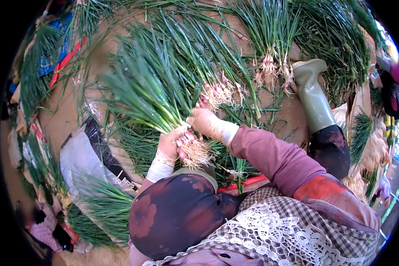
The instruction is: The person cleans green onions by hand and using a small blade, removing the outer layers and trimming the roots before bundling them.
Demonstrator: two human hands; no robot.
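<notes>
My left hand point(168, 144), in a pale glove, is wrapped round a bunch of spring onions point(151, 101) just above their bulbs. The pinkish bulbs and pale, stringy roots hang below the grip, while the long green leaves fan out to the upper left, slightly blurred. My right hand point(205, 122), gloved too, is closed at the right side of the bunch, by the base of the stems. Its fingertips are pressed together and what they pinch is hidden. Just beyond lies a loose pile of spring onions point(217, 94), bulbs facing me.
A cluster of spring onions point(270, 64) lies farther back, beside a heap of green leaves point(332, 40). My booted leg point(312, 95) stretches out on the right. At left are a grey-and-black plastic sheet point(86, 153) and more greens point(106, 204). Other people sit at both edges.
</notes>
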